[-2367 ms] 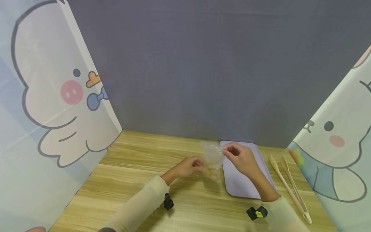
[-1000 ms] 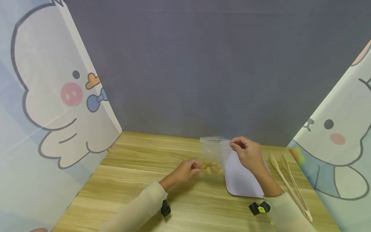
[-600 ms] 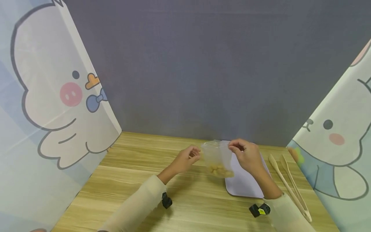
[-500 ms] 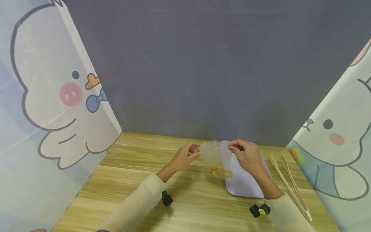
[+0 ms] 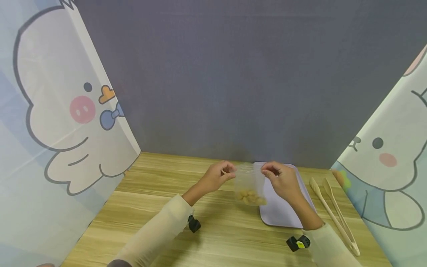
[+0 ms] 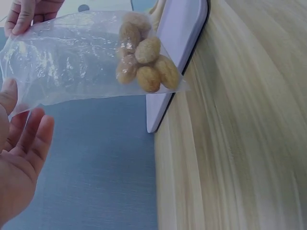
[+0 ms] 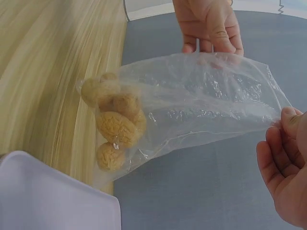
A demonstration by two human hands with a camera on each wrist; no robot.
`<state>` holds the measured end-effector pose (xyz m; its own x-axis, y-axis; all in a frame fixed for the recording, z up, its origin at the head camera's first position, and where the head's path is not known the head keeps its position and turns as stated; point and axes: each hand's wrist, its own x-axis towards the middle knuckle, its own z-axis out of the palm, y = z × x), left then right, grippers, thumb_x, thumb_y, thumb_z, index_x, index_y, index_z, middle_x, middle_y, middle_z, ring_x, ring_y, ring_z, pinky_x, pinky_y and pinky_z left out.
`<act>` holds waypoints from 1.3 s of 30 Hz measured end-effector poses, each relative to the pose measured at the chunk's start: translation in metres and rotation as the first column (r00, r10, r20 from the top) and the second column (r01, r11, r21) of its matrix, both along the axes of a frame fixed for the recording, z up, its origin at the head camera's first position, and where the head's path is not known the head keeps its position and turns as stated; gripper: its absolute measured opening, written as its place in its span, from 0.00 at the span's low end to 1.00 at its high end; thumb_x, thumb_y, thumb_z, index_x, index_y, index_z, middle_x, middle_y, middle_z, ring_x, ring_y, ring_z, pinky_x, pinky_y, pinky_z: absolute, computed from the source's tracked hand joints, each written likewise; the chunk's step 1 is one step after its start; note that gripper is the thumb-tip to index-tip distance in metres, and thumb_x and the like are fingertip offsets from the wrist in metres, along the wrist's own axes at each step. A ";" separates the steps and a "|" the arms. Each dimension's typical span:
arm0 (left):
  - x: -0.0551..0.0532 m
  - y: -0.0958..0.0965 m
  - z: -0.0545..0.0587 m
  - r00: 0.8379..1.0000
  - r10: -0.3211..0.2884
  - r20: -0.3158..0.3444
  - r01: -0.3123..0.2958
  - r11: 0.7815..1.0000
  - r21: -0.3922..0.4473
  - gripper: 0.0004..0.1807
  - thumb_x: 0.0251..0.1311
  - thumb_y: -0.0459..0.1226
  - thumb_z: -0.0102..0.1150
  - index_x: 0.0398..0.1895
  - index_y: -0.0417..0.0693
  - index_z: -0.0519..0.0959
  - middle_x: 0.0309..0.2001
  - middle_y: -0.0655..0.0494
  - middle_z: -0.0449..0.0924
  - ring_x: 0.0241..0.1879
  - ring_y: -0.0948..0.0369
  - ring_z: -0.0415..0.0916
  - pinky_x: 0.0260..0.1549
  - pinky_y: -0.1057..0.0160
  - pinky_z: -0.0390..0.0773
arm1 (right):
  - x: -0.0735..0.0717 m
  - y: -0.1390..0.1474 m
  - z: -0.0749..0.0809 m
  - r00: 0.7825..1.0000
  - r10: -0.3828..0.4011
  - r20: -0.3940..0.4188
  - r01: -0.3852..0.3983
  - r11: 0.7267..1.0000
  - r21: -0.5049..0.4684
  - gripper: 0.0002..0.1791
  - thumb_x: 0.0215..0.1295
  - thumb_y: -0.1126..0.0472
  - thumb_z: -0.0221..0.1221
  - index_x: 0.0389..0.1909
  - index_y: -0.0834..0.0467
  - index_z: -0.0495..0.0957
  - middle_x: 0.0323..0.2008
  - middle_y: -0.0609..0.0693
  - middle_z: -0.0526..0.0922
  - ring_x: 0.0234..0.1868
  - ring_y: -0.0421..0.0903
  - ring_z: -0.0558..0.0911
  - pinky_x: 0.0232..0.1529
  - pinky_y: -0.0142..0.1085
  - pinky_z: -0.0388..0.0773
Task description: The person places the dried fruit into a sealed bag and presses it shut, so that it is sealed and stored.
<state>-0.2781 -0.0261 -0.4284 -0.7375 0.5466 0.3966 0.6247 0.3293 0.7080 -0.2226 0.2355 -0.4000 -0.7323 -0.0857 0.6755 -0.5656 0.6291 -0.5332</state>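
Note:
A clear plastic bag [image 5: 250, 181] hangs above the table between my two hands. Several wrinkled, tan-brown oval pieces [image 7: 117, 129] lie gathered in its bottom; their kind is unclear. My right hand [image 5: 283, 181] pinches the bag's upper right edge between thumb and fingers. At the upper left edge, my left hand [image 5: 217, 176] pinches the film, its thumb lying over the bag in the right wrist view. The left wrist view shows the bag [image 6: 72, 62] stretched from hand to hand near its mouth. Partly behind the bag and right hand is a lilac tray [image 5: 278, 211].
Wooden tongs [image 5: 337, 218] lie at the right of the wood-grain table [image 5: 160, 178], beyond the tray. A grey panel [image 5: 213, 85] stands along the back edge. Cartoon-printed sheets flank the table on the left [image 5: 50, 111] and right [image 5: 393, 178].
My left hand has gone from low beside the bag up to its upper left edge and now pinches it. The right hand keeps its hold, and the bag hangs more spread out.

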 end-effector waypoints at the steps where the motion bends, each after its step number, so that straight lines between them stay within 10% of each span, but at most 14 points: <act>1: 0.000 0.000 0.001 1.000 0.006 -0.001 -0.006 1.000 0.004 0.10 0.68 0.39 0.63 0.49 0.46 0.81 0.45 0.52 0.83 0.42 0.61 0.81 0.40 0.68 0.82 | 0.000 0.001 -0.001 1.000 0.005 0.003 -0.005 1.000 -0.005 0.07 0.56 0.72 0.70 0.31 0.59 0.84 0.26 0.50 0.87 0.29 0.25 0.78 0.32 0.18 0.74; 13: 0.004 0.003 0.015 0.997 0.055 0.049 -0.058 0.996 0.061 0.05 0.65 0.39 0.66 0.40 0.48 0.84 0.35 0.53 0.86 0.28 0.67 0.80 0.30 0.62 0.84 | 0.002 0.011 -0.014 0.992 0.031 0.121 -0.022 0.997 -0.072 0.03 0.63 0.69 0.67 0.35 0.60 0.85 0.26 0.50 0.85 0.27 0.29 0.78 0.28 0.24 0.75; 20: 0.006 0.004 0.020 0.999 0.046 -0.010 -0.045 0.995 0.086 0.04 0.64 0.38 0.67 0.38 0.47 0.83 0.35 0.53 0.85 0.27 0.67 0.80 0.29 0.67 0.82 | 0.000 0.014 -0.036 0.984 0.047 0.172 -0.029 0.994 -0.108 0.18 0.64 0.70 0.66 0.55 0.62 0.81 0.32 0.56 0.88 0.26 0.31 0.81 0.27 0.27 0.79; 31: 0.009 0.006 0.035 0.998 0.069 0.002 -0.069 0.992 0.101 0.04 0.65 0.41 0.66 0.38 0.52 0.83 0.33 0.57 0.85 0.26 0.68 0.79 0.27 0.67 0.82 | 0.004 0.005 -0.091 0.898 0.000 0.441 -0.093 0.978 0.189 0.07 0.63 0.66 0.66 0.42 0.58 0.83 0.36 0.48 0.88 0.34 0.41 0.85 0.35 0.31 0.80; 39: 0.011 0.007 0.045 0.996 0.084 0.034 -0.088 0.985 0.146 0.04 0.64 0.41 0.68 0.36 0.53 0.84 0.30 0.56 0.85 0.25 0.63 0.80 0.26 0.64 0.82 | 0.006 -0.001 -0.097 0.897 -0.003 0.443 -0.109 0.968 0.227 0.03 0.66 0.63 0.66 0.32 0.52 0.84 0.28 0.38 0.85 0.32 0.35 0.81 0.35 0.30 0.79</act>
